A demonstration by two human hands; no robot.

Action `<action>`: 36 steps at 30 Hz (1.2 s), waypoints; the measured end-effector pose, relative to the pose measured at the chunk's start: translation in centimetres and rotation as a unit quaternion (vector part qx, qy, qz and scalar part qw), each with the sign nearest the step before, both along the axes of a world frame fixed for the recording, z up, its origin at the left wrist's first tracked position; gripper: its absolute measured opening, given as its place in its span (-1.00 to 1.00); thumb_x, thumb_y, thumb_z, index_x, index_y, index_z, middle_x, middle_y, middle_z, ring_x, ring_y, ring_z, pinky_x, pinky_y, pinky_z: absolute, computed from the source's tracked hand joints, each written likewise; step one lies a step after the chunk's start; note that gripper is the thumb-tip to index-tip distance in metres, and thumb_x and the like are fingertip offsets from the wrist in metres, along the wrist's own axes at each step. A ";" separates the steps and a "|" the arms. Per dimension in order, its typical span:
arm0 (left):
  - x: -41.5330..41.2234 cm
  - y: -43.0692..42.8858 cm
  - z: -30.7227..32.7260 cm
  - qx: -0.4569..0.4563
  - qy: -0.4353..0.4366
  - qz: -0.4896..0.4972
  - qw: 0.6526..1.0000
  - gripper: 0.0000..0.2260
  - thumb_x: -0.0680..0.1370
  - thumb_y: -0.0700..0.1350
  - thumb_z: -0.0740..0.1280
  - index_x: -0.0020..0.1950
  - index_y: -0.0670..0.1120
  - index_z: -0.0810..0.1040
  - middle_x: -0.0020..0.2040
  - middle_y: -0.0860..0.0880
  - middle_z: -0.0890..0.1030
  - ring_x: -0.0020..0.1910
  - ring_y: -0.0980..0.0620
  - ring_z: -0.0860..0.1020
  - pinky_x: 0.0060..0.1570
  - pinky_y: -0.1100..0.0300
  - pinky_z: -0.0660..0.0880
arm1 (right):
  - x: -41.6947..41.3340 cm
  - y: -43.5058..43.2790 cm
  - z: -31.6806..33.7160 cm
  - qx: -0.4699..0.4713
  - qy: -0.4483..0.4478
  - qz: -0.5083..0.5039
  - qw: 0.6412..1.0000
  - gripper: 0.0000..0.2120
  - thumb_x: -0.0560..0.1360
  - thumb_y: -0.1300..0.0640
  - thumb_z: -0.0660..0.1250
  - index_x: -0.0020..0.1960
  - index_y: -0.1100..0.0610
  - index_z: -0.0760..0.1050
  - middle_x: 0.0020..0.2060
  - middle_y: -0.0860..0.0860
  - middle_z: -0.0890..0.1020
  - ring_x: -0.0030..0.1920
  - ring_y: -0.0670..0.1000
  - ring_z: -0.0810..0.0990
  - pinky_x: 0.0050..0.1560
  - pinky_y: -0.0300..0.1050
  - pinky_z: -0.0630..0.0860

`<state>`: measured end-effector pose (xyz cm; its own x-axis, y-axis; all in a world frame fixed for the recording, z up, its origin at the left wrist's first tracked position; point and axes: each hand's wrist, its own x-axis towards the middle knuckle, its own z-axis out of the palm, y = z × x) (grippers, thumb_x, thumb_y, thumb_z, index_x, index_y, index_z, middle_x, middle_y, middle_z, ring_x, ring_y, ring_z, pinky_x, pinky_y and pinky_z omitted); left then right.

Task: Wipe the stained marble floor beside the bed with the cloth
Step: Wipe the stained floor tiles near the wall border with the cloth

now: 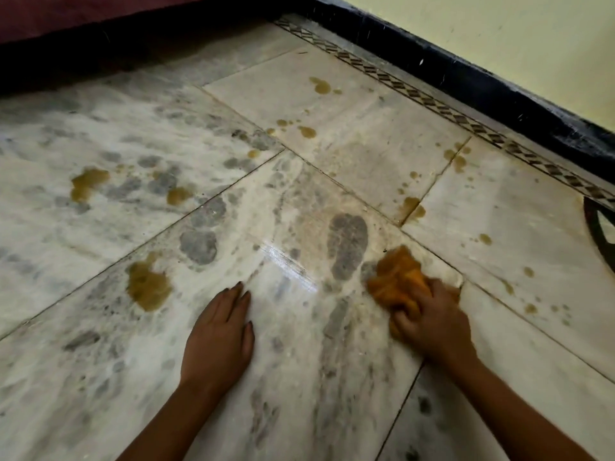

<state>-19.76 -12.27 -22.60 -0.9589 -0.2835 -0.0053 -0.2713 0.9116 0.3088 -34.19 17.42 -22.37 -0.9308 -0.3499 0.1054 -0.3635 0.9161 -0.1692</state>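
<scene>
Right hand (432, 322) has its fingers curled round a crumpled orange cloth (397, 281) on the stained white marble floor (349, 161); left hand (219, 334) lies flat beside the cloth, holding nothing.

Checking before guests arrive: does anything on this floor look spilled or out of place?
Yes. Yellow-brown liquid is spilled over the marble floor: a big puddle left of the left hand, another further left, drops toward the border. The right hand grips the cloth on the floor, away from them.
</scene>
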 end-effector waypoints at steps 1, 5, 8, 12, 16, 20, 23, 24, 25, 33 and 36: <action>-0.5 -0.1 -0.1 -0.004 -0.002 -0.002 1.000 -0.52 0.46 -0.02 0.06 0.19 -0.24 0.56 0.21 -0.19 0.56 0.15 -0.17 0.55 0.08 -0.04 0.48 | -2.7 -1.1 0.0 0.000 0.006 -0.042 0.999 -0.49 0.36 -0.17 0.25 0.27 -0.03 0.45 0.09 0.16 0.47 -0.08 0.19 0.53 -0.23 -0.10 0.43; -1.2 -0.4 0.2 -0.018 -0.021 -0.005 1.000 -0.51 0.43 0.00 0.07 0.17 -0.25 0.57 0.19 -0.19 0.57 0.11 -0.17 0.57 -0.04 -0.02 0.54 | -9.7 -10.2 0.7 0.000 0.008 -0.124 0.992 -0.52 0.43 -0.13 0.26 0.30 0.01 0.41 0.26 0.22 0.36 0.11 0.26 0.47 0.08 0.13 0.45; -0.7 -1.3 0.5 -0.034 -0.039 -0.007 0.999 -0.50 0.42 0.01 0.07 0.14 -0.26 0.58 0.15 -0.20 0.59 0.08 -0.18 0.59 -0.06 -0.02 0.55 | -7.6 -17.8 0.9 0.017 -0.009 -0.055 0.998 -0.57 0.43 -0.05 0.25 0.25 0.07 0.41 0.23 0.21 0.37 0.12 0.23 0.46 0.07 0.12 0.44; 0.5 -2.4 0.1 -0.040 -0.044 -0.011 0.998 -0.49 0.49 0.06 0.04 0.16 -0.25 0.58 0.18 -0.20 0.58 0.10 -0.18 0.58 0.00 -0.04 0.53 | 2.4 -17.7 0.1 -0.016 -0.043 0.149 0.988 -0.52 0.28 -0.15 0.17 0.15 -0.06 0.53 0.06 0.14 0.54 -0.13 0.17 0.56 -0.18 -0.04 0.50; 1.3 -2.3 0.5 -0.029 -0.046 -0.009 0.998 -0.37 0.60 0.10 -0.16 0.17 -0.25 0.57 0.18 -0.18 0.58 0.11 -0.17 0.57 0.02 -0.03 0.52 | 7.0 -6.4 0.2 -0.005 -0.029 0.227 0.973 -0.45 0.21 -0.21 0.23 0.20 -0.19 0.42 0.00 0.11 0.58 -0.24 0.11 0.59 -0.36 -0.09 0.55; 2.5 -1.5 0.1 -0.022 -0.046 0.011 0.999 -0.51 0.49 0.02 0.05 0.19 -0.24 0.57 0.22 -0.17 0.56 0.14 -0.16 0.56 0.06 -0.04 0.49 | 1.7 -1.7 0.3 0.013 -0.022 0.069 0.997 -0.47 0.31 -0.22 0.16 0.20 -0.05 0.50 0.09 0.19 0.52 -0.15 0.16 0.58 -0.36 -0.10 0.52; 3.2 -0.8 0.5 -0.011 -0.061 0.017 0.998 -0.52 0.47 0.00 0.06 0.19 -0.22 0.57 0.21 -0.15 0.56 0.15 -0.15 0.56 0.03 -0.03 0.51 | -3.5 -6.2 0.9 0.025 0.014 -0.043 0.999 -0.47 0.39 -0.20 0.13 0.26 0.04 0.45 0.16 0.23 0.44 0.02 0.22 0.51 -0.08 0.06 0.49; 3.4 -0.6 0.6 -0.010 -0.065 0.018 0.998 -0.52 0.46 0.00 0.06 0.19 -0.22 0.57 0.21 -0.15 0.57 0.14 -0.15 0.56 0.02 -0.02 0.52 | -4.3 -8.8 1.1 0.047 0.009 -0.076 0.996 -0.50 0.42 -0.17 0.18 0.27 0.06 0.42 0.21 0.24 0.40 0.09 0.25 0.47 0.01 0.10 0.45; 3.6 -0.4 0.7 -0.005 -0.069 0.016 0.997 -0.52 0.46 0.00 0.06 0.18 -0.22 0.58 0.20 -0.15 0.57 0.14 -0.14 0.57 0.00 -0.01 0.53 | -4.4 -11.4 1.2 0.071 0.005 -0.093 0.993 -0.53 0.44 -0.14 0.21 0.28 0.06 0.41 0.27 0.25 0.34 0.15 0.26 0.44 0.07 0.12 0.43; 6.0 -1.4 0.8 0.009 -0.113 -0.031 0.993 -0.37 0.61 0.08 -0.20 0.19 -0.21 0.57 0.20 -0.15 0.57 0.14 -0.10 0.57 0.22 0.17 0.26 | 10.3 -15.0 0.8 -0.001 -0.069 0.237 0.969 -0.49 0.22 -0.16 0.23 0.13 -0.09 0.56 -0.05 0.13 0.57 -0.28 0.16 0.55 -0.37 -0.07 0.48; 6.1 -2.2 0.9 -0.006 -0.153 -0.074 0.985 -0.42 0.61 0.08 -0.15 0.21 -0.17 0.57 0.23 -0.12 0.56 0.15 -0.06 0.56 0.17 0.17 0.42 | 10.7 -7.3 0.7 0.023 -0.047 0.241 0.969 -0.42 0.18 -0.21 0.22 0.19 -0.17 0.45 0.02 0.14 0.53 -0.28 0.17 0.59 -0.41 -0.07 0.54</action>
